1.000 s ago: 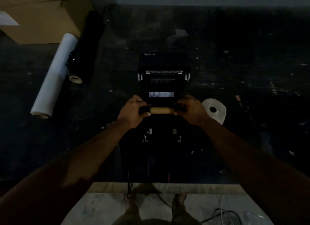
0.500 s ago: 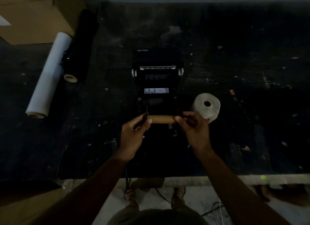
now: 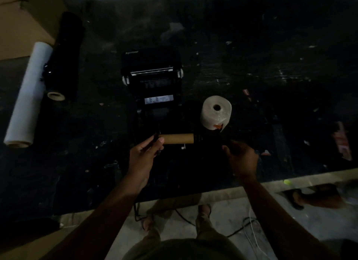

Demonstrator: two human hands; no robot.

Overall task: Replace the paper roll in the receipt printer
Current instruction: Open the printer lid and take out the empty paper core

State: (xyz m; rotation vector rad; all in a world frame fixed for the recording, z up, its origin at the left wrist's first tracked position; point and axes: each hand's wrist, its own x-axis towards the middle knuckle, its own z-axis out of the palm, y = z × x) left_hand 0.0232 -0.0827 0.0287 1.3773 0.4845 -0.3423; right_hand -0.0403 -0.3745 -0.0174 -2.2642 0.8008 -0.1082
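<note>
A black receipt printer (image 3: 153,65) stands on the dark table with its lid swung open. In front of it my left hand (image 3: 142,159) pinches the left end of an empty brown cardboard core (image 3: 178,138), held level above the printer's near part. A dark spindle piece seems to stick out at the core's ends. My right hand (image 3: 242,159) is off the core, a short way to its right, fingers curled; whether something dark sits in its fingertips is unclear. A full white paper roll (image 3: 216,114) stands on end just right of the printer.
A long white roll (image 3: 27,96) and a black roll (image 3: 65,54) lie at the far left beside a cardboard box (image 3: 23,17). The dark table (image 3: 271,65) is littered with small scraps. Its near edge is at my legs, with cables (image 3: 249,228) on the floor.
Both hands lifted the core out of the printer and drew it toward me. My right hand has since let go of the core's right end and moved away to the right.
</note>
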